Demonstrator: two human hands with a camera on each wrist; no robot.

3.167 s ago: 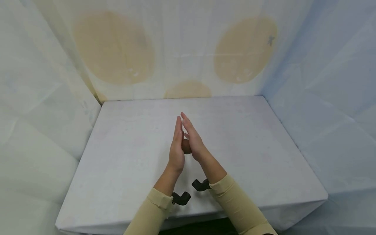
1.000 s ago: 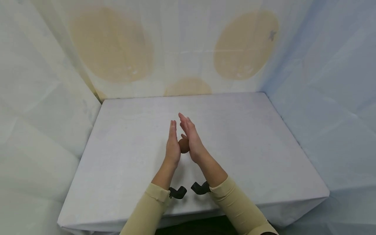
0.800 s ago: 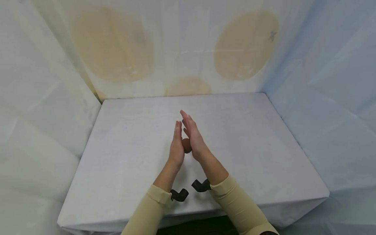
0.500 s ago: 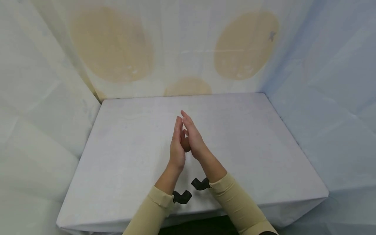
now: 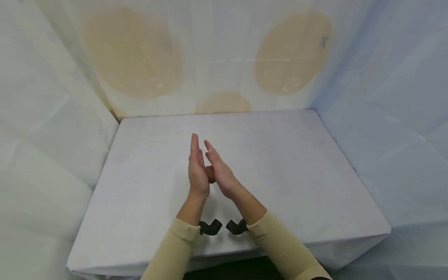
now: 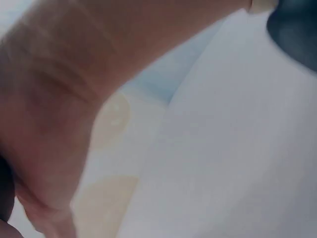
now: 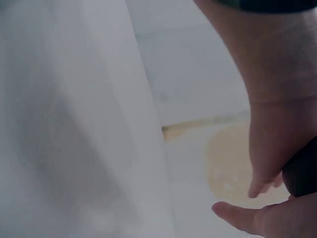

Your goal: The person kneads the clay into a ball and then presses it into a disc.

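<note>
A small brown ball (image 5: 210,174) is pressed between my two palms, above the middle of the white table (image 5: 287,163). My left hand (image 5: 196,168) stands on edge with its fingers straight and pointing away from me. My right hand (image 5: 217,171) lies flat against the ball from the right, fingers straight as well. Most of the ball is hidden by the palms. In the right wrist view the ball (image 7: 303,174) shows as a dark lump between the two hands. The left wrist view is filled by a blurred palm (image 6: 54,119).
White sheets form walls at the left, back and right of the table, with tan oval patches (image 5: 133,54) on the back wall. Black wrist mounts (image 5: 210,226) sit on both beige sleeves near the table's front edge (image 5: 227,252).
Both hands have moved a little to the left with the ball between them. The palms have been sliding back and forth against each other; the left fingertips now reach as far forward as the right.
</note>
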